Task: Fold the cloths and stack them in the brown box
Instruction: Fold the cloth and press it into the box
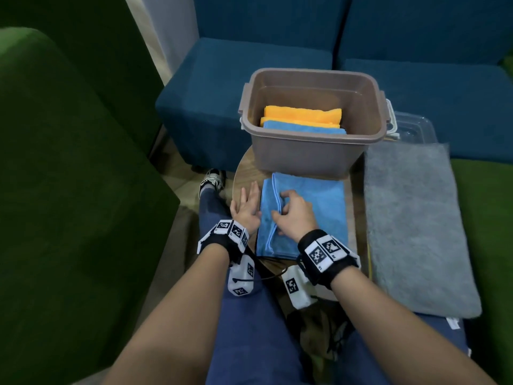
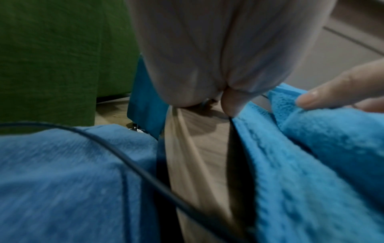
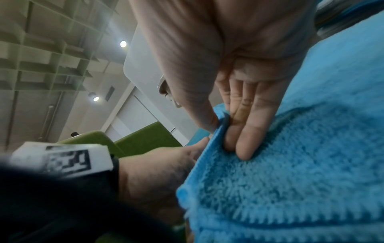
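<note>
A light blue cloth [image 1: 313, 207] lies partly folded on the small round wooden table [image 1: 244, 173], just in front of the brown box [image 1: 305, 158]. Inside the box, folded orange cloths [image 1: 302, 114] lie behind a folded blue cloth [image 1: 305, 130]. My right hand [image 1: 286, 209] pinches the raised hem of the cloth between thumb and fingers [image 3: 245, 144]. My left hand [image 1: 245, 202] lies flat with straight fingers on the table, at the cloth's left edge [image 2: 290, 164]. A large grey cloth [image 1: 416, 226] is spread out to the right.
A green sofa [image 1: 69, 162] fills the left side and blue seats [image 1: 277, 65] stand behind the box. A clear plastic lid [image 1: 415, 129] lies behind the grey cloth. My knees in blue jeans [image 1: 249, 329] sit under the table's near edge, with a thin black cable [image 2: 129, 157] across them.
</note>
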`<action>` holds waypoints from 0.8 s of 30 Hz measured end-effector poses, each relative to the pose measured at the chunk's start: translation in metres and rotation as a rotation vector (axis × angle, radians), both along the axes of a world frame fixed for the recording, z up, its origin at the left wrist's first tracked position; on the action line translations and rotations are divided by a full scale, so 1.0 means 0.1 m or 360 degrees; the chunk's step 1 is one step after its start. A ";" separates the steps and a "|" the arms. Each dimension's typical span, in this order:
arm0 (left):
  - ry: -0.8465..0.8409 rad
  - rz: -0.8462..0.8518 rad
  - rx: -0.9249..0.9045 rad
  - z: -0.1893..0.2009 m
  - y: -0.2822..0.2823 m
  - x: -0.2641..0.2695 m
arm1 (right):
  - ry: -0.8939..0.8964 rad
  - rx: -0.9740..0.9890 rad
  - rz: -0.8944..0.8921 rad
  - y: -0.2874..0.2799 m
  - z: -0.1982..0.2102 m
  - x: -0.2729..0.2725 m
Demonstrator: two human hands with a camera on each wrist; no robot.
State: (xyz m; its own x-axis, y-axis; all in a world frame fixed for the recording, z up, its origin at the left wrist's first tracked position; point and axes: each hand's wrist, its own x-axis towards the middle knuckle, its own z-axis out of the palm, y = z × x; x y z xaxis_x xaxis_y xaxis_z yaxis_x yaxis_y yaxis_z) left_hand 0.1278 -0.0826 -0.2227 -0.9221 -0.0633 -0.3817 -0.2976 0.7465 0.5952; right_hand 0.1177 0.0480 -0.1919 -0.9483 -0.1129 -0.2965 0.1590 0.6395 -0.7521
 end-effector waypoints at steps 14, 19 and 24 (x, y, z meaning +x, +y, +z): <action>0.0007 0.0014 -0.0049 -0.02 0.02 -0.03 | 0.0141 0.0268 0.0218 -0.18 -0.04 0.03; 0.0063 0.0075 0.0083 -0.03 0.01 0.01 | 0.0066 0.0190 0.0394 -0.15 -0.03 0.07; -0.0017 0.0114 0.0058 -0.05 0.04 -0.05 | 0.0021 0.0103 0.0472 -0.06 -0.07 0.07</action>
State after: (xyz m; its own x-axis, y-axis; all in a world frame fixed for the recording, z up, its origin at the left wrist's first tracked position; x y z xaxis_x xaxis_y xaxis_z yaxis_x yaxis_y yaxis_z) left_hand 0.1230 -0.0786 -0.2274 -0.9114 -0.1151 -0.3950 -0.3563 0.7009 0.6179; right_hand 0.1244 0.0418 -0.1988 -0.8805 -0.3669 -0.3003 -0.0514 0.7034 -0.7089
